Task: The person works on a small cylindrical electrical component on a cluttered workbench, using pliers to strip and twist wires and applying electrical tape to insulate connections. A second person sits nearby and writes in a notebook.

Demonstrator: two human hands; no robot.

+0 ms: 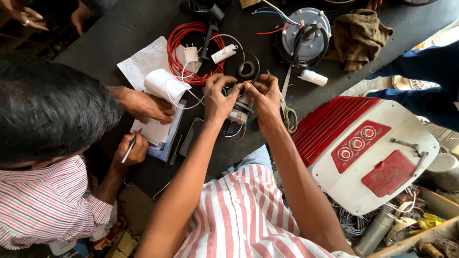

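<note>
here, both of the person's hands meet over a small electric motor [240, 109] that sits on the dark worktable [119, 28], just in front of the striped shirt. the left hand [217, 99] curls around the motor's left side, thumb and fingers pinched in at its top; the right hand [266, 98] mirrors it from the other side, fingertips closed on something tiny at the same spot (too small to tell what, likely a wire end). thin coloured leads [233, 133] trail out beneath the motor toward the table edge.

just beyond the hands lies a black ring-shaped part [247, 69], and beside it a coil of red wire [184, 48] with a white cable looped over it. a pair of scissors [288, 112] rests just right of the right hand, touching nothing else. farther right is a red and white appliance housing [368, 153] with three round dials.

to the left, a co-worker in a checked shirt leans in: one hand [145, 105] presses on papers [146, 59], the other [130, 150] grips a pen. a brown rag [359, 36] lies crumpled at the table's far right.
</note>
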